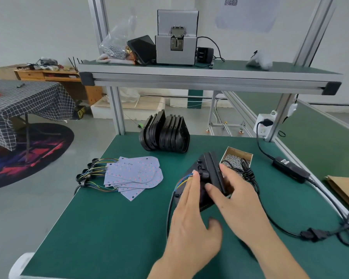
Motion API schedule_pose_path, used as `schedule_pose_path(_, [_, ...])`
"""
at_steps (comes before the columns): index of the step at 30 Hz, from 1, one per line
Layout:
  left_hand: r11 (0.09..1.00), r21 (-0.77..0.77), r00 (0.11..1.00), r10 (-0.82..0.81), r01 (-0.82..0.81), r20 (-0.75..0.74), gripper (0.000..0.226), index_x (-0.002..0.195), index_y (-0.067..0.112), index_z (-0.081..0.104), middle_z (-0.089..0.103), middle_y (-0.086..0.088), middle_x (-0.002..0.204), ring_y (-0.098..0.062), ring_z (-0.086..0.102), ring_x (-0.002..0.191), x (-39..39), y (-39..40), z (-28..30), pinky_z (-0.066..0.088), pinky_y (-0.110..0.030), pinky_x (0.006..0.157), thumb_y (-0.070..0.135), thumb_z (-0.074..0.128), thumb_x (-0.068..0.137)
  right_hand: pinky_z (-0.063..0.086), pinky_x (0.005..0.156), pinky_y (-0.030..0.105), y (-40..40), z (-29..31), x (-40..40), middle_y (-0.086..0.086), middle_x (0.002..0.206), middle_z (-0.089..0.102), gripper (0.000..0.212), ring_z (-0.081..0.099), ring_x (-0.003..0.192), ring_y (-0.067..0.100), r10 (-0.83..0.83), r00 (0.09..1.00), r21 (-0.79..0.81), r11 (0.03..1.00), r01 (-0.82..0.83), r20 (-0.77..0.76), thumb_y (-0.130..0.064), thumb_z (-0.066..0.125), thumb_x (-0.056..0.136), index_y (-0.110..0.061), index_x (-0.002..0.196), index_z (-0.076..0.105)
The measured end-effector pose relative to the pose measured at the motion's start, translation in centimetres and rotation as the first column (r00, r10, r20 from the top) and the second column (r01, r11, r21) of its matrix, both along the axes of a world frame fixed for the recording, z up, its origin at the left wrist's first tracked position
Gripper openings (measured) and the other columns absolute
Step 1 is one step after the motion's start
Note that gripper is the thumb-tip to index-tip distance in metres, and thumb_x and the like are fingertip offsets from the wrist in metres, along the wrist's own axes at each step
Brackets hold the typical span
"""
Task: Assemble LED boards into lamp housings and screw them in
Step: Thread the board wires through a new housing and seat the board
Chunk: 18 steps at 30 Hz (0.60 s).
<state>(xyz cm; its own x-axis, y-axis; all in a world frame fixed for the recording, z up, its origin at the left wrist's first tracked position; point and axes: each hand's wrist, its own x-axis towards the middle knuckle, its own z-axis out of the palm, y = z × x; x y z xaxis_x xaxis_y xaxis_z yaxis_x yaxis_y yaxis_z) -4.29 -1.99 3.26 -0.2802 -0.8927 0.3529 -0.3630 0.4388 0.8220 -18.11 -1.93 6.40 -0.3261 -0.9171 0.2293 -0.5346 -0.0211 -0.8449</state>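
On the green workbench (109,228), both hands meet at one black lamp housing (212,172), which stands tilted on its edge just in front of a small cardboard box of screws (237,158). The left hand (191,224) is spread, its fingers straight and close together, lying flat against the near face of the housing; its fingertips reach the coloured wires (182,180) that come out of the housing's left side. The right hand (236,198) grips the housing from the right, thumb on the near face and fingers curled over the upper edge. To the left a fanned pile of pale LED boards (135,175) with wire tails lies flat on the bench. Behind it a row of spare black housings (165,133) stands on edge. A black power cable (286,168) runs along the right side.
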Motion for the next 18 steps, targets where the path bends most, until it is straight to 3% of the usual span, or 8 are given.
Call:
schedule_pose_path(3, [0.995,0.045,0.995,0.094,-0.093,-0.017,0.073,0.159,0.034,0.033,0.050,0.040,0.132,0.005,0.054,0.126,0.9,-0.9,0.3,0.039,-0.009,0.103,0.018,0.059,0.093,0.031,0.086,-0.007,-0.5,-0.1,-0.7,-0.026,0.128,0.060,0.048,0.046,0.111,-0.028,0.002,0.988,0.027,1.000,0.002,-0.155,-0.030,0.065,0.099,-0.025,0.145,0.057])
schedule_pose_path(5, [0.981,0.035,0.981,0.190,-0.192,0.036,0.051,0.151,0.028,0.048,0.062,0.036,0.099,-0.005,0.066,0.100,1.1,-1.6,0.7,0.050,-0.020,0.091,0.026,0.060,0.101,0.028,0.085,-0.007,-0.7,-0.3,-0.6,-0.017,0.124,0.058,0.042,0.042,0.105,-0.031,0.025,0.975,0.025,0.999,-0.020,-0.219,-0.028,0.060,0.102,-0.021,0.143,0.058])
schedule_pose_path(7, [0.964,-0.006,0.954,0.264,-0.266,0.145,0.032,0.133,0.030,0.062,0.060,0.017,0.065,-0.017,0.064,0.076,1.3,-2.1,1.2,0.053,-0.036,0.077,0.036,0.059,0.102,0.025,0.087,-0.007,-0.8,-0.2,-0.3,-0.016,0.121,0.052,0.044,0.042,0.103,-0.018,0.044,0.963,0.029,0.999,-0.038,-0.267,-0.028,0.057,0.104,-0.019,0.147,0.054])
schedule_pose_path(9, [0.932,-0.063,0.896,0.361,-0.357,0.259,0.021,0.107,0.033,0.067,0.054,0.010,0.063,-0.022,0.060,0.072,1.7,-2.4,2.1,0.050,-0.039,0.070,0.048,0.054,0.101,0.026,0.088,-0.005,-0.8,0.0,-0.2,-0.018,0.121,0.050,0.047,0.040,0.106,-0.012,0.068,0.953,0.028,0.998,-0.062,-0.296,-0.030,0.056,0.105,-0.019,0.151,0.050])
schedule_pose_path(12, [0.920,-0.070,0.855,0.384,-0.385,0.349,0.035,0.086,0.027,0.062,0.052,0.009,0.084,-0.019,0.055,0.082,2.3,-3.9,2.7,0.046,-0.037,0.073,0.055,0.048,0.101,0.029,0.094,0.002,-0.8,0.3,-0.2,-0.020,0.130,0.051,0.047,0.041,0.117,-0.010,0.113,0.945,0.021,0.993,-0.112,-0.308,-0.029,0.056,0.106,-0.024,0.152,0.048])
schedule_pose_path(14, [0.955,0.179,0.953,0.192,-0.237,0.235,0.039,0.081,0.018,0.060,0.056,0.006,0.081,-0.018,0.053,0.076,2.6,-5.2,2.6,0.046,-0.035,0.073,0.049,0.050,0.104,0.029,0.096,0.002,-0.7,0.4,-0.3,-0.023,0.136,0.051,0.046,0.043,0.121,-0.011,0.128,0.944,0.011,0.991,-0.131,-0.303,-0.027,0.056,0.105,-0.029,0.151,0.048])
schedule_pose_path(15, [0.926,0.361,0.994,0.087,-0.107,0.072,0.041,0.079,0.014,0.059,0.058,0.004,0.074,-0.017,0.053,0.068,2.6,-5.6,2.6,0.045,-0.031,0.067,0.044,0.050,0.106,0.030,0.096,0.002,-0.7,0.4,-0.3,-0.025,0.135,0.052,0.045,0.045,0.122,-0.010,0.134,0.941,0.004,0.990,-0.140,-0.309,-0.027,0.056,0.105,-0.031,0.150,0.049])
schedule_pose_path(18, [0.793,0.586,0.957,0.017,0.164,-0.290,0.037,0.075,0.014,0.061,0.049,0.004,0.057,-0.012,0.039,0.049,2.3,-5.4,2.4,0.034,-0.019,0.049,0.030,0.054,0.107,0.042,0.100,0.024,-0.6,0.4,-0.4,-0.018,0.129,0.056,0.043,0.051,0.121,0.003,0.136,0.919,-0.002,0.989,-0.147,-0.369,-0.030,0.058,0.103,-0.035,0.145,0.053])
